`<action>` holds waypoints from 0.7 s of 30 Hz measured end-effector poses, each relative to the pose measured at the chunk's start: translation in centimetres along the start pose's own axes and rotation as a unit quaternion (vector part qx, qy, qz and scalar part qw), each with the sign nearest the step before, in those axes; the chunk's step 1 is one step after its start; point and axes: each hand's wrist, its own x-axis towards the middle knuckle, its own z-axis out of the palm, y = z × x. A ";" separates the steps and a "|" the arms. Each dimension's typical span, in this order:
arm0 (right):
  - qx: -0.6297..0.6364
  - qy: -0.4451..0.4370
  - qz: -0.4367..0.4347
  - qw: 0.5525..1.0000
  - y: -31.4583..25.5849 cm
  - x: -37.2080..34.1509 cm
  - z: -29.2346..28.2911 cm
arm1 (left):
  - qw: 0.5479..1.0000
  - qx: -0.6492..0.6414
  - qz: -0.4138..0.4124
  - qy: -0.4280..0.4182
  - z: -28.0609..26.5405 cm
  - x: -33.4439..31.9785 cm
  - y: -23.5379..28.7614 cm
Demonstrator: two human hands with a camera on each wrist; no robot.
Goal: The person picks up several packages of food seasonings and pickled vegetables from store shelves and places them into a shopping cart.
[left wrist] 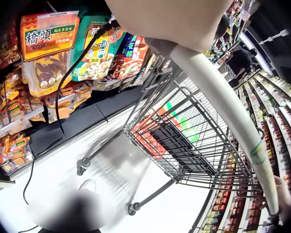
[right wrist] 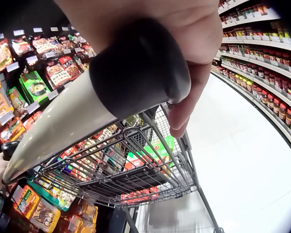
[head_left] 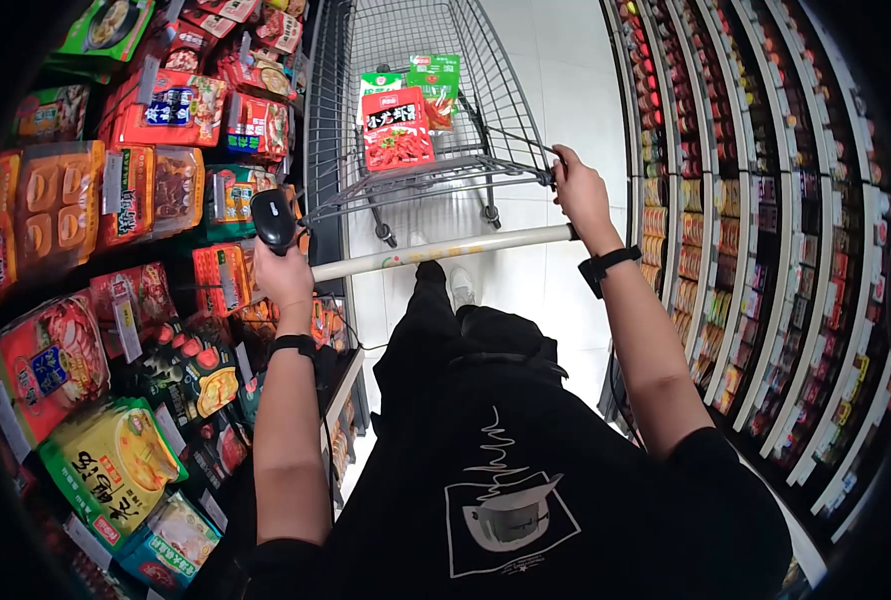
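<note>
A shopping cart [head_left: 506, 85] stands in front of me, its pale handle bar [head_left: 436, 250] crossing close to my body. My left hand [head_left: 284, 274] grips the bar's left end, just behind its rounded black end piece [head_left: 277, 222]. At the other end, my right hand [head_left: 586, 200] holds the right black end piece [right wrist: 140, 68]; the right wrist view shows the palm over it and a finger hanging down past it. Inside the cart lie a red food packet [head_left: 398, 130] and green packets [head_left: 436, 75].
Packaged foods [head_left: 171, 110] fill the shelves close on my left, beside the cart. Curved shelves of jars and packets [right wrist: 276, 104] run along the right. Pale floor [head_left: 576, 60] stretches between them. A thin black cable [left wrist: 60, 92] hangs in the left wrist view.
</note>
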 end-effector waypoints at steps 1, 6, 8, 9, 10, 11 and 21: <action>-0.015 0.007 -0.008 1.000 -0.5 0.3 0.1 | 1.000 -0.015 0.026 0.009 0.2 0.8 -0.3; -0.066 -0.005 -0.005 0.998 -2.9 2.2 0.3 | 0.999 -0.007 0.032 0.001 1.2 4.5 -0.6; -0.084 -0.012 -0.001 0.996 -3.7 3.3 0.5 | 0.998 -0.028 0.058 0.021 2.1 6.1 -1.0; -0.088 -0.011 -0.002 0.996 -4.1 3.9 0.6 | 0.998 -0.030 0.054 0.012 2.1 6.8 -0.7; -0.091 -0.011 -0.001 0.996 -4.3 4.4 0.7 | 0.998 -0.032 0.051 0.010 2.1 7.4 -0.4; -0.091 -0.017 0.007 0.996 -4.5 5.0 0.8 | 0.998 -0.032 0.049 0.006 2.3 8.0 0.0; -0.108 0.001 -0.001 0.994 -6.6 11.8 0.5 | 0.996 -0.059 0.060 -0.002 4.8 14.7 3.7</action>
